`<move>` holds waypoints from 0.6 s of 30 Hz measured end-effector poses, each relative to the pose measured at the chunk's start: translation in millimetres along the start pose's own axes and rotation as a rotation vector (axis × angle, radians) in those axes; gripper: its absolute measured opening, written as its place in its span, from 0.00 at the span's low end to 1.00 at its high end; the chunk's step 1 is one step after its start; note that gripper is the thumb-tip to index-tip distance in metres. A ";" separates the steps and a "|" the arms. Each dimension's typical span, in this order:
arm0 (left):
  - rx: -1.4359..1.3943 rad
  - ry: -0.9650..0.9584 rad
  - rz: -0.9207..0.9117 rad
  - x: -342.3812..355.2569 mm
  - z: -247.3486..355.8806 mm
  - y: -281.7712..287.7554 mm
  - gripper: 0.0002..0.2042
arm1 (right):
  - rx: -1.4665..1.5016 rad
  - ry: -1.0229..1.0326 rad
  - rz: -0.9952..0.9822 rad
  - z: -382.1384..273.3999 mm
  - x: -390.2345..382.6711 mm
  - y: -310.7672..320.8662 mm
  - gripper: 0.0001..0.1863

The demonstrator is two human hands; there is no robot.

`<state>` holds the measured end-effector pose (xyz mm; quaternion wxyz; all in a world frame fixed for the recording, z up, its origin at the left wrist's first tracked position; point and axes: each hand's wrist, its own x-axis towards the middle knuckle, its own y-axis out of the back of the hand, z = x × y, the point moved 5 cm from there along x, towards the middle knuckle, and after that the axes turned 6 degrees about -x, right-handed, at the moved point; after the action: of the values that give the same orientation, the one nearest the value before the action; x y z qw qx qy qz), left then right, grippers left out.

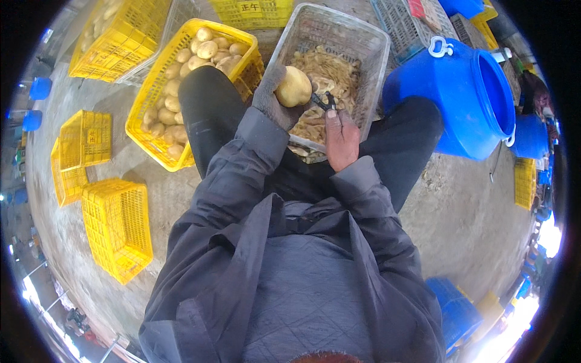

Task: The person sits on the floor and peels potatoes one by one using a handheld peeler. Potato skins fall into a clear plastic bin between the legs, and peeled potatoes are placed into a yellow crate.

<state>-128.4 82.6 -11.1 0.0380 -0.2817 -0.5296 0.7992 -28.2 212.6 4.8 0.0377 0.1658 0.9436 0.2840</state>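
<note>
My left hand (270,100), in a grey glove, is closed round a pale yellow potato (295,86) with a smooth surface. In my bare right hand (342,139) is a black peeler (325,102), its head right beside the potato; whether they touch I cannot tell. Both hands are over a grey plastic crate (371,71) between my knees. Peelings (330,65) cover much of the crate's bottom. By my left knee stands a yellow crate (137,104) filled with potatoes (198,53).
A large blue barrel (436,91) lies tilted by my right knee, its mouth facing right. Yellow crates (118,227) stand on the concrete floor (472,199) to the left. Another yellow crate (124,45) and a grey crate (399,27) are at the back.
</note>
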 end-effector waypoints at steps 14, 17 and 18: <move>0.081 0.106 -0.136 5.4 -18.9 9.5 0.17 | -0.224 0.185 0.029 -27.9 21.7 5.1 0.19; 0.107 0.082 -0.070 -2.2 -20.0 10.2 0.16 | -0.199 0.123 0.061 -18.4 7.5 -2.0 0.18; 0.076 0.098 -0.036 -3.2 -23.4 11.1 0.15 | -0.192 0.101 0.066 -12.9 3.4 -5.5 0.18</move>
<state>-111.6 95.9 -26.0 0.0888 -0.3091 -0.5013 0.8033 -35.1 202.7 12.6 -0.0035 0.1777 0.9069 0.3821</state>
